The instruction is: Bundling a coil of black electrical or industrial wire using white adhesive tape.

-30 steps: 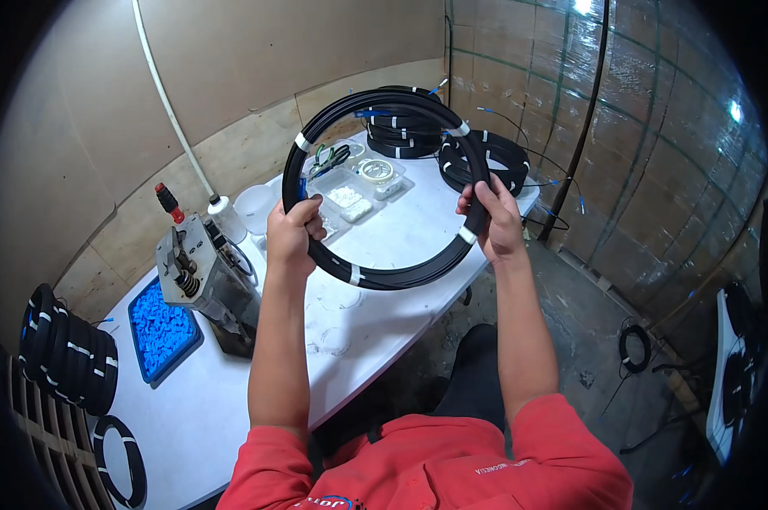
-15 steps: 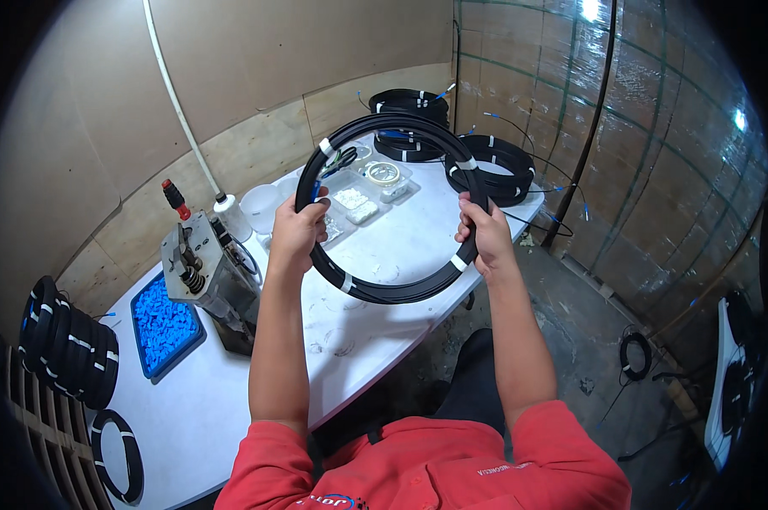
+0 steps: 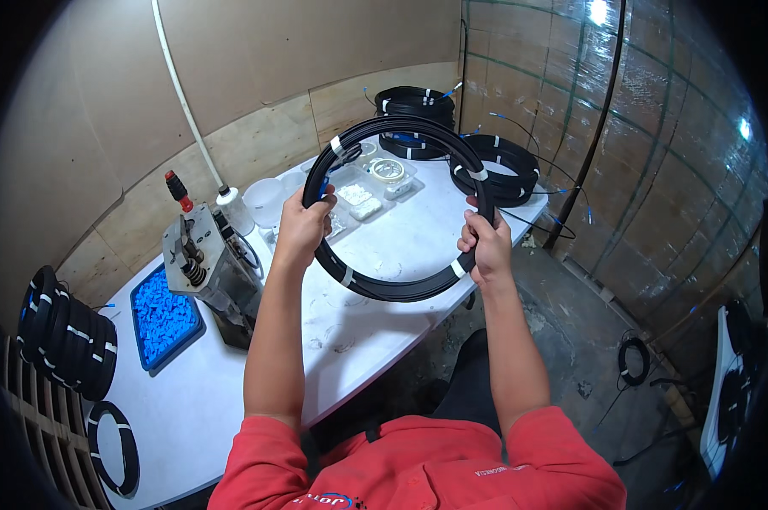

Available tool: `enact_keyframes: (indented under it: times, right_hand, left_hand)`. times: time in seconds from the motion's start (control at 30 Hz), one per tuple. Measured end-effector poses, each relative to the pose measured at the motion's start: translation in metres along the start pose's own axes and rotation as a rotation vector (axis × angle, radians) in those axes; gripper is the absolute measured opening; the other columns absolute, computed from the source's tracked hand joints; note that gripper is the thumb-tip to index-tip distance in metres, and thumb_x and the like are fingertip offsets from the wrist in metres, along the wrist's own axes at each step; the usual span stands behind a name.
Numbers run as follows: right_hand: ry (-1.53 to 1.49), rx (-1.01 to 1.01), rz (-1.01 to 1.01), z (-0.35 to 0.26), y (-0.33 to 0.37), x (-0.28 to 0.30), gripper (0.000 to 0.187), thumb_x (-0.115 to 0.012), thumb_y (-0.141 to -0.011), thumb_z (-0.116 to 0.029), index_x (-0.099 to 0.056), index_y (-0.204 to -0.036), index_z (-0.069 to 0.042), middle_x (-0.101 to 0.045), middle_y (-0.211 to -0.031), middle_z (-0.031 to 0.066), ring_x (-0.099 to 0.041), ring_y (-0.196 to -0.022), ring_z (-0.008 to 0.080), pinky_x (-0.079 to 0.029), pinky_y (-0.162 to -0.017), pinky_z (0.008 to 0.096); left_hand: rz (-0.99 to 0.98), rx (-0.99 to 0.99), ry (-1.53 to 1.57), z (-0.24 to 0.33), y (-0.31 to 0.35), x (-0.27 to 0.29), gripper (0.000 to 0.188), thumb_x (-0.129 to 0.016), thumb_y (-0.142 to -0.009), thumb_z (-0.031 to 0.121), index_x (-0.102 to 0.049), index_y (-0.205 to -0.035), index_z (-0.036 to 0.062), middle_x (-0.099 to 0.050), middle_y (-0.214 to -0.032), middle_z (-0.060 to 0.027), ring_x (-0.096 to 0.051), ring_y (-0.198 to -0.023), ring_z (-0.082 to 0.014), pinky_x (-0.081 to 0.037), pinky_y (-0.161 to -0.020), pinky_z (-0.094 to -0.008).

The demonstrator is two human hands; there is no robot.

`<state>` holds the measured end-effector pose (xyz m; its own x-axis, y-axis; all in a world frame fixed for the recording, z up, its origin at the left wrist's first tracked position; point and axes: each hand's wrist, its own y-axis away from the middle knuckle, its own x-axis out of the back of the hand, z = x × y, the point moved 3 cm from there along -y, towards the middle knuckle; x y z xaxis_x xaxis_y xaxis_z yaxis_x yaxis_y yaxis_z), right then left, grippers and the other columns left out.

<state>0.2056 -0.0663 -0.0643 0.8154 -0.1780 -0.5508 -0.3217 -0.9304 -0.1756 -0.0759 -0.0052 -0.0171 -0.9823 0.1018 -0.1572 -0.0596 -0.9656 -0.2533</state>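
Observation:
A coil of black cable (image 3: 401,291), bound with several white bands, hangs in the air over the white table (image 3: 362,336). My left hand (image 3: 303,225) grips its left side, fingers wrapped round the bundle. On the opposite side my right hand (image 3: 486,244) holds the coil, fingers curled about it. Something blue shows on the coil just above my left hand. Through the ring I see clear trays with small white pieces (image 3: 356,201) and a roll of pale tape (image 3: 388,171) on the table.
A metal bench press (image 3: 214,263) stands left of my arm, beside a blue tray of small blue parts (image 3: 164,319). Stacked cable coils sit at the far left (image 3: 69,344) and back right (image 3: 503,170). A single coil (image 3: 112,450) lies near left. Wrapped cartons (image 3: 647,144) line the right.
The coil has turned slightly clockwise in my hands, its upper white bands shifting right and down. My right fingers have moved a little on it. The whole view has shifted slightly.

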Motion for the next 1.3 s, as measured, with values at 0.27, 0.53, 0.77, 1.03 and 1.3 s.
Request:
enact_keyframes:
  times: [0.27, 0.53, 0.77, 1.03, 1.3]
  right_hand:
    - [-0.010, 0.034, 0.027, 0.001, -0.006, 0.009, 0.022, -0.060, -0.089, -0.006, -0.058, -0.110, 0.001, -0.046, -0.063, -0.0028, -0.039, -0.047, 0.0047, -0.034, -0.044, 0.0225]
    - [-0.064, -0.089, -0.033, 0.017, -0.010, 0.022, 0.012, -0.062, -0.092, -0.015, -0.054, -0.095, -0.006, -0.044, -0.066, -0.0021, -0.043, -0.053, 0.0079, -0.038, -0.049, 0.0254]
    - [-0.112, -0.041, -0.048, 0.019, 0.006, 0.015, 0.012, -0.062, -0.093, -0.017, -0.054, -0.093, -0.009, -0.041, -0.064, -0.0030, -0.041, -0.051, 0.0067, -0.036, -0.047, 0.0245]
    - [-0.129, -0.019, -0.008, 0.022, 0.006, 0.013, 0.013, -0.063, -0.092, -0.016, -0.052, -0.087, -0.010, -0.040, -0.063, -0.0038, -0.039, -0.049, 0.0061, -0.034, -0.046, 0.0231]
    - [-0.180, 0.053, -0.036, 0.027, 0.006, 0.014, 0.013, -0.064, -0.091, -0.015, -0.053, -0.088, -0.011, -0.039, -0.062, -0.0045, -0.038, -0.049, 0.0059, -0.032, -0.046, 0.0223]
  left_hand:
    - [0.035, -0.044, -0.146, 0.010, 0.012, -0.014, 0.016, -0.060, -0.085, 0.003, -0.060, -0.101, 0.0012, -0.049, -0.063, 0.0012, -0.044, -0.049, -0.0083, -0.035, -0.046, -0.0254]
    - [0.047, -0.072, -0.300, 0.013, 0.009, -0.017, 0.017, -0.062, -0.084, 0.004, -0.063, -0.101, 0.0003, -0.052, -0.064, 0.0008, -0.044, -0.051, -0.0071, -0.032, -0.046, -0.0262]
    - [-0.086, -0.002, -0.116, 0.001, -0.009, -0.001, 0.015, -0.063, -0.082, 0.003, -0.062, -0.097, 0.0007, -0.049, -0.061, 0.0017, -0.043, -0.050, -0.0073, -0.032, -0.046, -0.0250]
    - [-0.071, -0.018, -0.128, 0.004, -0.007, -0.003, 0.014, -0.066, -0.082, 0.004, -0.063, -0.095, 0.0013, -0.049, -0.061, 0.0021, -0.042, -0.050, -0.0071, -0.032, -0.047, -0.0243]
    - [-0.090, -0.083, -0.267, 0.010, -0.005, 0.002, 0.020, -0.073, -0.080, 0.011, -0.064, -0.094, 0.0016, -0.055, -0.066, 0.0006, -0.049, -0.058, -0.0081, -0.038, -0.054, -0.0242]
